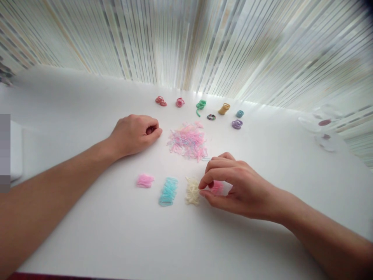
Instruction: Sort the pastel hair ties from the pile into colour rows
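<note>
My left hand (136, 132) rests on the table left of a loose mixed heap of small elastic bands (188, 140), mostly pink with some pale blue. Its fingers are curled, and whatever they may hold is hidden. Thumb and index finger of my right hand (233, 182) come together in a pinch at the right edge of a cream band pile (192, 190); anything between the tips is too small to name. Under that hand lies a brighter pink pile (216, 187), partly covered. Further left are a turquoise band pile (168, 191) and a pink band pile (145, 181).
Along the back lie coiled bands: red (161, 101), pink (180, 102), green (201, 105), yellow (224, 109), blue (239, 113), purple (237, 124) and a multicoloured ring (211, 117). Clear plastic pieces (325, 142) stand at right. A striped string curtain (175, 42) hangs behind.
</note>
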Tool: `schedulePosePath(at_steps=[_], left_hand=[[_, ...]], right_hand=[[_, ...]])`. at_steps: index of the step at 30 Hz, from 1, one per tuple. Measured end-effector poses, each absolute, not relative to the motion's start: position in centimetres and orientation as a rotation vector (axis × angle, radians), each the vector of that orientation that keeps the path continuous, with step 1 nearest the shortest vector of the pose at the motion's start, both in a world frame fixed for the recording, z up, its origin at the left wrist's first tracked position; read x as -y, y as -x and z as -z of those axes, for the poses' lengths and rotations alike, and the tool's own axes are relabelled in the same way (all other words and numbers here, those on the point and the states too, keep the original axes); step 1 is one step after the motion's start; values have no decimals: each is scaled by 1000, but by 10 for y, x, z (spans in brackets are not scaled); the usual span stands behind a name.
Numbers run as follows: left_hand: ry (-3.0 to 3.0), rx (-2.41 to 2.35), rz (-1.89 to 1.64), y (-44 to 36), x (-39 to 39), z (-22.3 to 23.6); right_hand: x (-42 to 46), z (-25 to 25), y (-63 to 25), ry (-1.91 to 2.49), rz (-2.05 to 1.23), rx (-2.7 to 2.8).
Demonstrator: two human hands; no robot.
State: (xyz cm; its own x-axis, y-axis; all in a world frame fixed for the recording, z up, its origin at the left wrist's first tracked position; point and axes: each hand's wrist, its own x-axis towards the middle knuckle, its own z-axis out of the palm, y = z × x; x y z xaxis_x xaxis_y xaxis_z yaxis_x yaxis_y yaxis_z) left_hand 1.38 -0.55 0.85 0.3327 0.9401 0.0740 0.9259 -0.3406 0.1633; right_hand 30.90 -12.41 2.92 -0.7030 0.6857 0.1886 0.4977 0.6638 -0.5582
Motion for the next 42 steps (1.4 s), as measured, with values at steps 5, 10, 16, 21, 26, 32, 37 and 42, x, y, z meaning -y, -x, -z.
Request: schedulePosePath(at_steps=[5,10,16,21,26,32,37,42], left_hand=[[-2481,-1776,-226,-14,6,-8],[-2468,-1776,-218,-15,6,-9],[-2493,-1750,-248,-14,5,-8],[-2494,-1728,-264,-11,5,-7],[-2479,-1711,-272,-9,4,-7],[-2479,-1699,-287,-6,3,-7],[-2489,-1700,-289,-5,2,-7],[-2484,-1712,-281,-6,2,-7]], right_hand=[[125,-28,-308,936,-679,2517],[125,-30,-310,942,-664,2530],[120,-39,-316,968,-639,2458],[91,-35,-341,1235,-606,2055],[63,-17,-362,1475,-659,1760],[72,-8,-352,1389,-883,2025],[76,-8,-345,1332,-860,2108],[75,-5,-346,1273,-835,2150]])
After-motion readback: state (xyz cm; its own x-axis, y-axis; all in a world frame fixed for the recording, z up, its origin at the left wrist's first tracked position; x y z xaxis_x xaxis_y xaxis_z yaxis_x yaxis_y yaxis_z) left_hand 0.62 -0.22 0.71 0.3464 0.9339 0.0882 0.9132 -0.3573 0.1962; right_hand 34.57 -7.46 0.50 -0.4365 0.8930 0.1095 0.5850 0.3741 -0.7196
